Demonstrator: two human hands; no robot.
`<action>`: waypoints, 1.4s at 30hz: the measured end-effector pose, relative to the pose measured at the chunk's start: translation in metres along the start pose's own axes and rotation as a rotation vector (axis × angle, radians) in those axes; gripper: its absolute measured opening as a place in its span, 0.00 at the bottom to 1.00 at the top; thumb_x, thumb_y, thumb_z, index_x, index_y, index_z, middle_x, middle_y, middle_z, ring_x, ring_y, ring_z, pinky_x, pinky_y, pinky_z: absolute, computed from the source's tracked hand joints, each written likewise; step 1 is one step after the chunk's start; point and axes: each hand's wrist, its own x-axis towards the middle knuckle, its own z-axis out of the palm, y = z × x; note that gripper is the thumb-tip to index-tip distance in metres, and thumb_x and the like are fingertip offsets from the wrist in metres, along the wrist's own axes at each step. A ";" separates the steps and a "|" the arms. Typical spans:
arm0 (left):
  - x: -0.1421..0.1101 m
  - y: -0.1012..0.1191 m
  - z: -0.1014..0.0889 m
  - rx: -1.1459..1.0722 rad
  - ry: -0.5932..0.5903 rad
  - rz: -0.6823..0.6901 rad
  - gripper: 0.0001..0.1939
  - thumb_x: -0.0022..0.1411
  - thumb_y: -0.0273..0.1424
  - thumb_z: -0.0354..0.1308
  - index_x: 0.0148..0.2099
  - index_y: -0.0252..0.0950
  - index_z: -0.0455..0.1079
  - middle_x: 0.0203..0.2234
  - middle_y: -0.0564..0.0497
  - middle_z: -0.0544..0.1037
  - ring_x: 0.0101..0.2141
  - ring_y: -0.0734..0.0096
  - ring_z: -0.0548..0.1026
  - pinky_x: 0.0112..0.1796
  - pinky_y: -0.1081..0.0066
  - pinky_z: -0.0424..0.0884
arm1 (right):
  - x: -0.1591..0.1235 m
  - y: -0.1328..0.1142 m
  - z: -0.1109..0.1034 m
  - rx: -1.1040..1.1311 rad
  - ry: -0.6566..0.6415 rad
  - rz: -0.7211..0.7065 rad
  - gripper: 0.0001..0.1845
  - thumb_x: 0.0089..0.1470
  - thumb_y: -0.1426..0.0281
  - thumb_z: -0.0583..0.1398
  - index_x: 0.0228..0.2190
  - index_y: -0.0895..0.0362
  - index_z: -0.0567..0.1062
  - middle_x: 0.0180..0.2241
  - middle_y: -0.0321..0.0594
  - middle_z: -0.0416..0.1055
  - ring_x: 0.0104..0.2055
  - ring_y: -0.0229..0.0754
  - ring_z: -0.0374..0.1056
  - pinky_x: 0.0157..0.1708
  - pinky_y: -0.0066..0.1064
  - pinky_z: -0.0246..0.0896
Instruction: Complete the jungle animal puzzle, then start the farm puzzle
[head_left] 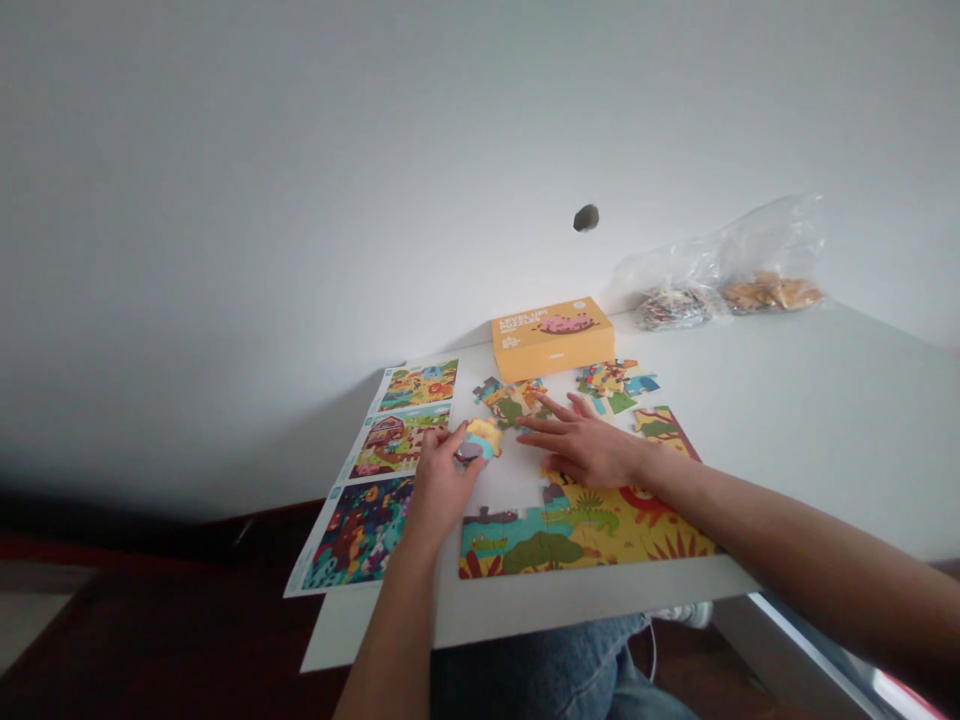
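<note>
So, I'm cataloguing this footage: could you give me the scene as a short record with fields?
left hand: holding a puzzle piece
right hand: fingers spread, near the loose pieces
puzzle: partly joined, near the table's front edge
picture sheet: left of the puzzle, three pictures
box: orange, beyond the loose pieces
clear bags: two, filled, right of the box

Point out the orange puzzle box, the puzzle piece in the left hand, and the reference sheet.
Orange puzzle box [555, 352]: head view, front side.
Puzzle piece [482, 436]: head view, yellow part.
Reference sheet [409, 438]: head view, middle picture.
</note>
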 end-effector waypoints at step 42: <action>-0.023 0.031 -0.007 -0.124 -0.368 0.066 0.17 0.58 0.33 0.65 0.50 0.39 0.74 0.34 0.51 0.74 0.37 0.66 0.72 0.42 0.68 0.66 | 0.002 -0.003 0.010 0.200 0.207 -0.022 0.09 0.60 0.64 0.60 0.35 0.56 0.78 0.52 0.50 0.68 0.58 0.52 0.61 0.58 0.50 0.51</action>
